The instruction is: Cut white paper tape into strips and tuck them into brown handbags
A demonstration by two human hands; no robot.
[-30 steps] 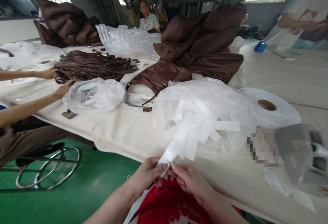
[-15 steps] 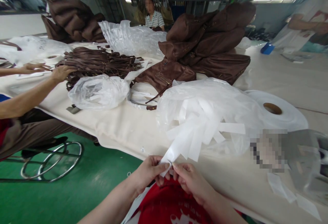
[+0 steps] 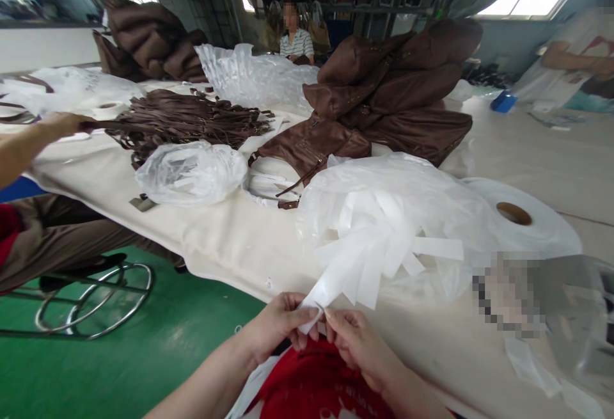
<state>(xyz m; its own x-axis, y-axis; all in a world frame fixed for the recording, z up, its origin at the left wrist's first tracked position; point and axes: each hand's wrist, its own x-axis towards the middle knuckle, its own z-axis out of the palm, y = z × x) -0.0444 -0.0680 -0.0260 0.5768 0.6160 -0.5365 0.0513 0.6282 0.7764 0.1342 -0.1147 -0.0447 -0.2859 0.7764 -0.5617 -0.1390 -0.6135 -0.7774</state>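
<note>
My left hand (image 3: 283,320) pinches the near end of a white strip (image 3: 322,291) at the table's front edge. Right beside it, my right hand (image 3: 348,332) has thumb and fingers pressed together at the same strip end, the two hands nearly touching. Several more white strips (image 3: 369,227) fan out from there across a clear plastic bag (image 3: 426,182). Behind the bag lies a brown leather bag (image 3: 314,144) with a strap and a metal zip.
Brown straps (image 3: 187,118) lie in a heap at the left, near a co-worker's hand (image 3: 62,125). A bundled plastic bag (image 3: 192,173) sits before them. Brown bags (image 3: 398,80) are piled behind. A white roll (image 3: 547,217) lies at right, a metal stool (image 3: 112,300) at lower left.
The co-worker's hand at the left has drawn back leftward with a brown strap from the heap. The view has shifted slightly. My hands keep their hold on the strip.
</note>
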